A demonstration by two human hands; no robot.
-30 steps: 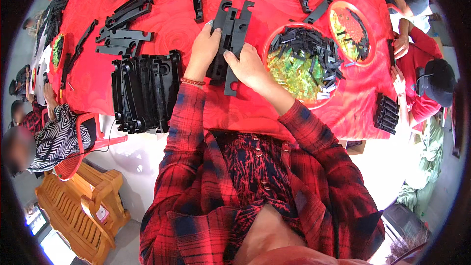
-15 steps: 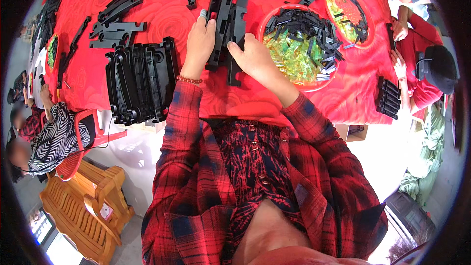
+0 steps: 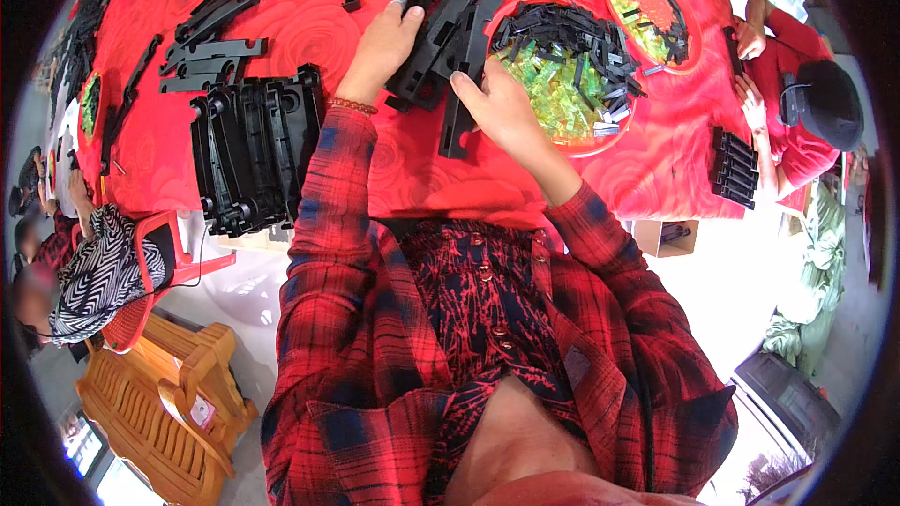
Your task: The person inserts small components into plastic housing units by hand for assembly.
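Between my two hands, over the table, are several long black plastic strips with notched ends, tilted with their far ends to the right. My left hand [image 3: 382,49] is closed on the left-hand black plastic strips [image 3: 433,45], its thumb along the near side. My right hand [image 3: 501,109] is closed on the rightmost black plastic strip [image 3: 480,23], with the thumb lying on its face. The fingers of both hands are partly hidden behind the strips. Left of my left hand lies a stacked row of similar black strips [image 3: 255,150] at the table's near edge.
On the red tablecloth [image 3: 422,183], right of my hands, a red basin [image 3: 594,148] holds small black and yellow-green pieces. Beyond it stands a second basin [image 3: 692,33]. Loose black strips [image 3: 211,61] lie at the far left. A co-worker's hands [image 3: 750,94] are at the right edge.
The strips in my hands have gone from nearly upright in the picture to slanting, far ends rightward, and have fanned apart somewhat. Both hands still grip them. The whole view has shifted slightly.
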